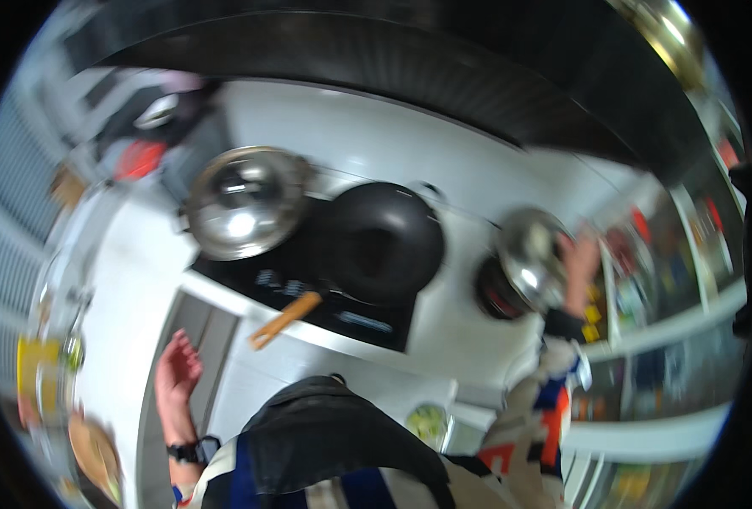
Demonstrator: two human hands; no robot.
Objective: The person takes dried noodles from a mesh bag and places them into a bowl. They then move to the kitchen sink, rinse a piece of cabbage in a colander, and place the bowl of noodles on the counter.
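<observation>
At the right, my right hand (581, 257) is at the rim of a shiny metal bowl or lid (532, 254), blurred; whether the fingers grip it cannot be made out. That piece leans over a dark round object (500, 292) on the counter. My left hand (180, 366) hangs at the lower left with fingers loosely curled and nothing in it. A black wok (382, 242) with a wooden handle (287, 318) rests on the black cooktop (363, 324). To its left stands a large pot covered by a shiny metal lid (245, 203).
A dark range hood (363, 57) spans the top. Shelves with packages (643, 280) line the right side. At the lower left are a yellow item (39, 375) and a round wooden board (93, 452). A container of green food (427, 423) stands low, near my body.
</observation>
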